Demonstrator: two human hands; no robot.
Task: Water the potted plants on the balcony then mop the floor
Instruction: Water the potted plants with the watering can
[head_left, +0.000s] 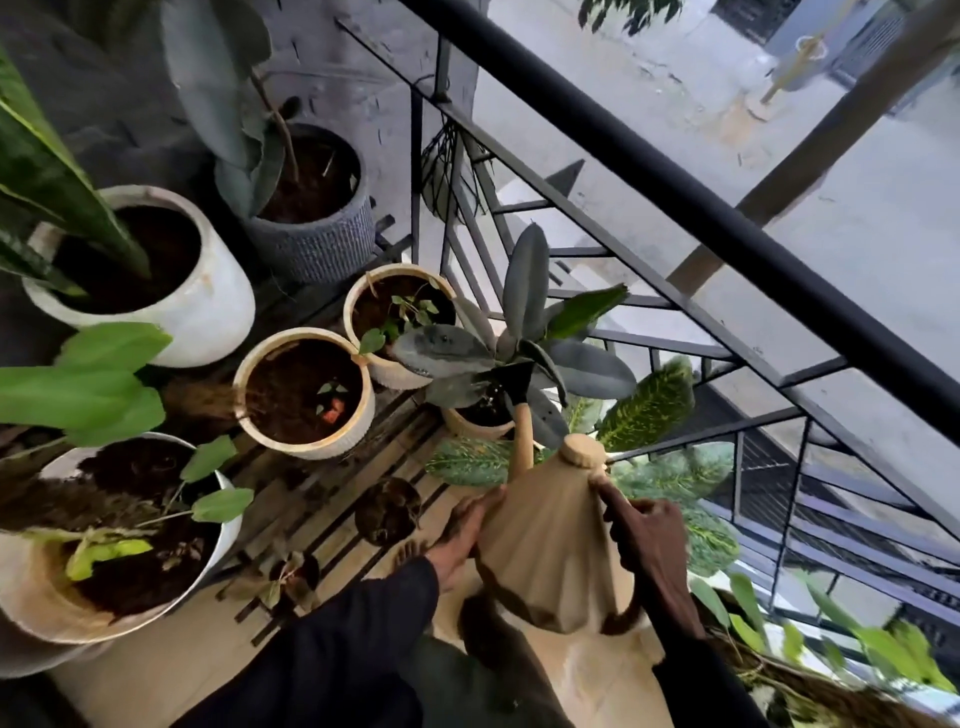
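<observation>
I hold a tan watering can (550, 545) with both hands. My left hand (465, 535) presses against its left side; my right hand (647, 540) grips the handle on the right. The can's spout rises to a black rose head (514, 382), which sits over a small tan pot (480, 421) holding a plant with broad grey-green leaves (519, 332). Two cream pots of dark soil (304, 392) (397, 322) stand to the left on a slatted wooden stand (332, 499). No water stream can be made out.
A black metal railing (691, 218) runs diagonally on the right. A big white pot (140, 275), a grey textured pot (311, 208) and a large pot (119, 540) line the left. Variegated leaves (654, 400) crowd the railing. My bare foot (410, 553) rests by the stand.
</observation>
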